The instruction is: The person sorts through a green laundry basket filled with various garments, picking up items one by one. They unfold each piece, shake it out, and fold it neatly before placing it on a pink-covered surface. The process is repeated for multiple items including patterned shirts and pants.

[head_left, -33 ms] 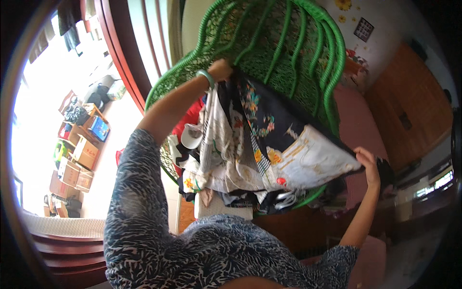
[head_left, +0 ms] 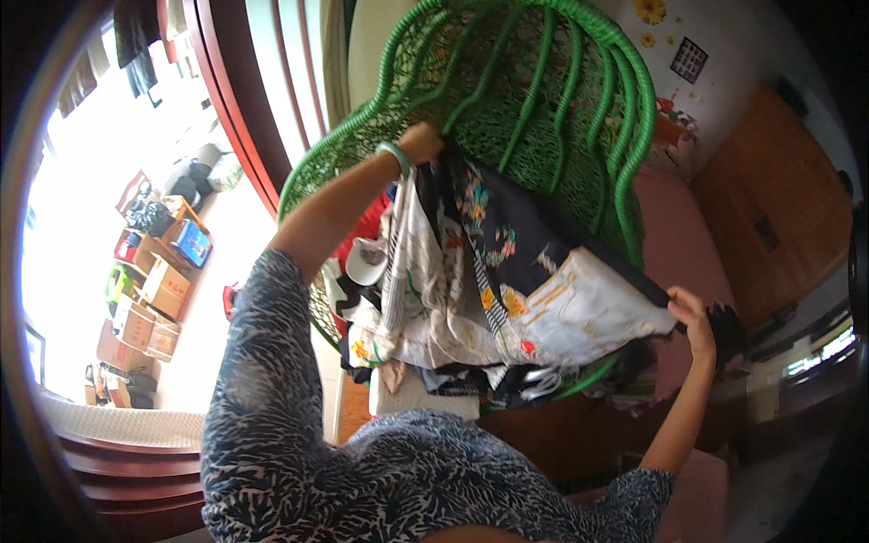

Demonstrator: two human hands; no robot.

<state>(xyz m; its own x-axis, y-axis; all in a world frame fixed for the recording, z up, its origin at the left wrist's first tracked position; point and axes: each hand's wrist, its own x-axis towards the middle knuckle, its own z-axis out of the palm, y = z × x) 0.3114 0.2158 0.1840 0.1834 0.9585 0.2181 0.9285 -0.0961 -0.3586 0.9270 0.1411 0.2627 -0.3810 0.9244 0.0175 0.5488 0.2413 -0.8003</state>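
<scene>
Between my two hands a black-and-white floral-print cloth [head_left: 511,231] is stretched, with striped bands and coloured flowers on it. My left hand [head_left: 420,145], a pale bangle [head_left: 395,157] at its wrist, grips the upper left end. The right lower corner is pinched by the fingers of my right hand [head_left: 691,317]. Behind and below the cloth stands a green woven hanging chair [head_left: 644,118]. Its seat holds a heap of clothes, including a red piece [head_left: 369,226] and a white rounded item [head_left: 366,261] whose kind I cannot make out. The cloth hides part of the heap.
A white padded surface [head_left: 418,403] lies between me and the chair. To the right is a pink-covered bed [head_left: 679,240]. Beyond a dark red frame [head_left: 237,113] on the left, several cardboard boxes [head_left: 167,291] stand on a bright floor.
The whole view has shifted slightly. My hands keep their hold on the cloth, which hangs almost the same.
</scene>
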